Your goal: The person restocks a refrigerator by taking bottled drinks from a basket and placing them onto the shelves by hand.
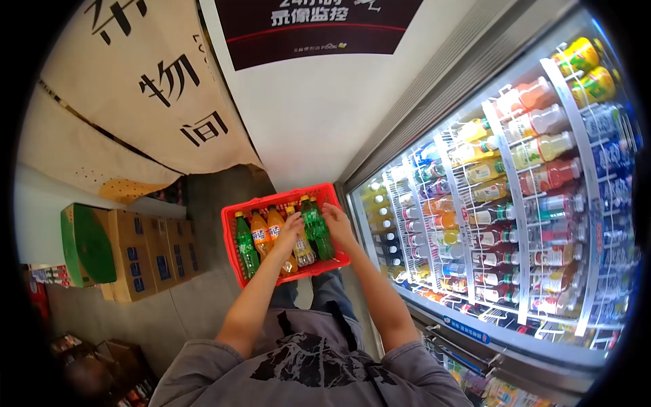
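Bottled drinks, one basketful: a green bottle (246,247) at the left end; two orange bottles (260,234) beside it; a yellow-capped bottle (303,249) right of the middle; green bottles (317,230) toward the right end. All sit inside the red basket (278,197), caps toward its far side, bodies leaning toward the wearer. What bears the basket I cannot tell.

Hazards, by my judgement: neighbours could slump or roll if one bottle were pulled from the row, since they lean on each other; a cap could be knocked by the fingers crowding the necks; the basket could tip if its base is poorly borne and a hand pressed one end.

Hands, one pair, apart from each other. Left hand (291,230): fingers bent, over the neck of the yellow-capped bottle; from my view I cannot tell whether it grips. Right hand (337,224): loosely open, fingers parted, at the right end beside the green bottles, clamped on nothing that I can see.

Surroundings: lit drinks cooler (522,325) to the right, shelves stocked; stacked cartons (135,261) on the grey floor (203,298) to the left; pale curtain (135,129) with black characters beyond.
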`<state>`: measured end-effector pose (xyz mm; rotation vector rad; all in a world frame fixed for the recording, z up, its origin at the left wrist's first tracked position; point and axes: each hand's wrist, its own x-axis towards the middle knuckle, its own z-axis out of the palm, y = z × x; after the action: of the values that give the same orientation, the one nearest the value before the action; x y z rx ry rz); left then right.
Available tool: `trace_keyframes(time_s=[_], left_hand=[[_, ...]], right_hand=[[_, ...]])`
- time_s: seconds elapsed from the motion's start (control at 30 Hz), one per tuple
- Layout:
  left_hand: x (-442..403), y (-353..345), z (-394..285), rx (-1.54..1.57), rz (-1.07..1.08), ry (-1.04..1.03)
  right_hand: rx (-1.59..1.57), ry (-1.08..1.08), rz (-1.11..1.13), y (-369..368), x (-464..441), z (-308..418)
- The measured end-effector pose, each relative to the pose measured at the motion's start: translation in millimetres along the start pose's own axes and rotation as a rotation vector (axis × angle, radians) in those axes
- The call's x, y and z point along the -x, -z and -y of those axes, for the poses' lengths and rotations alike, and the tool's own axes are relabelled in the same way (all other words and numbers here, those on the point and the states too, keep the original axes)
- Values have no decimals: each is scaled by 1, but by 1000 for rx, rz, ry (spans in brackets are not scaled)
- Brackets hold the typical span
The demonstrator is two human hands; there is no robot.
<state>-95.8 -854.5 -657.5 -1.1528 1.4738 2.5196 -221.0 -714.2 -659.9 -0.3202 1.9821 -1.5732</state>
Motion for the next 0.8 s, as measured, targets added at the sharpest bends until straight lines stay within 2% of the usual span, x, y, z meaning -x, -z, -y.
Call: trace_keyframes(time_s=[0.1,0.17,0.23,0.3,0.37,0.67,0.73,0.8], left_hand=[[-21,3,33,55,-13,104],[-32,5,59,93,-33,113],[-26,-1,54,103,-45,158],[-28,-1,64,117,-88,197],[-27,-4,66,102,-108,195],[-33,11,77,153,-68,188],[-28,6,66,164,-76,179],[-22,0,58,110,-104,227]], right_hand=[[16,-20,24,-9,-9,-29],[204,-68,10,-15,-15,-38],[217,-88,42,-21,-22,-65],[395,-104,35,-27,-26,-73],[375,-153,84,-32,-28,-85],[636,-41,48,-51,-28,-91],[573,-224,112,-50,-31,-76],[640,-278,80,-51,-29,-62]])
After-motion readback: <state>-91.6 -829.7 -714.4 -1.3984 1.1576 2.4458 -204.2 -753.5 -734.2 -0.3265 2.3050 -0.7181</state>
